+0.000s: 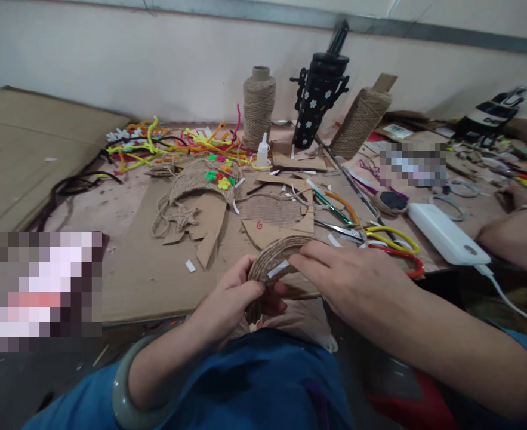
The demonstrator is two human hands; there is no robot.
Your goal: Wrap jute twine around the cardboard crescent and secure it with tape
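Note:
A curved, twine-wrapped piece [276, 248] is held just over the table's front edge, with a white strip [278, 269] on its inner face. My left hand [240, 286] is closed around its left side, thumb on the near edge. The fingers of my right hand [330, 269] press together on its upper right part; their tips are partly hidden. Beyond them lie scissors [370, 236] with yellow and red handles beside cut cardboard [276, 212]. A twine-covered crescent [196, 182] bearing small coloured flowers rests farther left, near a twine star [182, 217].
Two twine spools [259, 107] and a black flowered bottle [319, 98] stand against the wall. A small glue bottle [263, 152] is near them. Coloured pipe cleaners [156, 146] are heaped at back left. A white power bank [446, 233] with a cable lies right, near another person's arm [514, 230].

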